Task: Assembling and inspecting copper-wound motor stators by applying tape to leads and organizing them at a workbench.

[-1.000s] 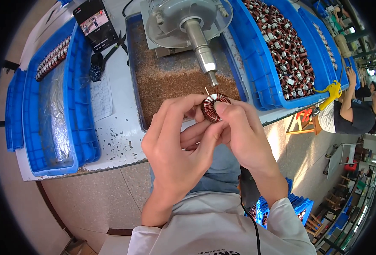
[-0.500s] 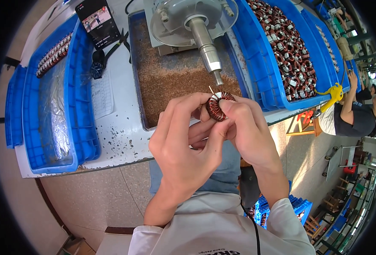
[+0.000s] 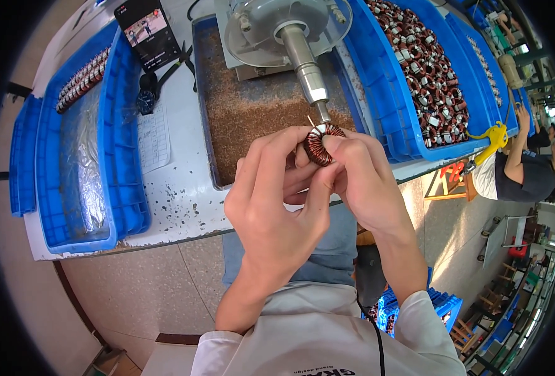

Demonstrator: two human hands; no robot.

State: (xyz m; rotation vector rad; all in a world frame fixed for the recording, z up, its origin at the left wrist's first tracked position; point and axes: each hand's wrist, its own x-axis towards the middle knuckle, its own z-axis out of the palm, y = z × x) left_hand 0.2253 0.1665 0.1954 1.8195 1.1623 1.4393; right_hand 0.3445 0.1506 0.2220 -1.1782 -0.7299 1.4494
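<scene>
Between both hands is a copper-wound toroidal coil [image 3: 318, 150], a ring with a white patch on top and one wire end sticking up from it. My left hand [image 3: 271, 188] grips its left side with the fingers curled behind. My right hand [image 3: 365, 178] pinches its right side, the thumb lying over the ring's hole. Just beyond the coil is the narrow metal tip of a machine spindle [image 3: 312, 84], which slants down toward it. Whether the wire touches the tip I cannot tell.
Under the machine lies a tray of copper-coloured shavings [image 3: 246, 125]. A blue bin [image 3: 368, 81] of many coils stands right, with a yellow air gun [image 3: 494, 138] beside it. Left are a blue bin [image 3: 124, 156] with rows of coils, a phone [image 3: 146, 34], pliers [image 3: 182, 59] and a wristwatch [image 3: 146, 100].
Both hands have shifted slightly up with the coil, bringing it closer to the spindle tip. The coil appears turned a little between the fingers.
</scene>
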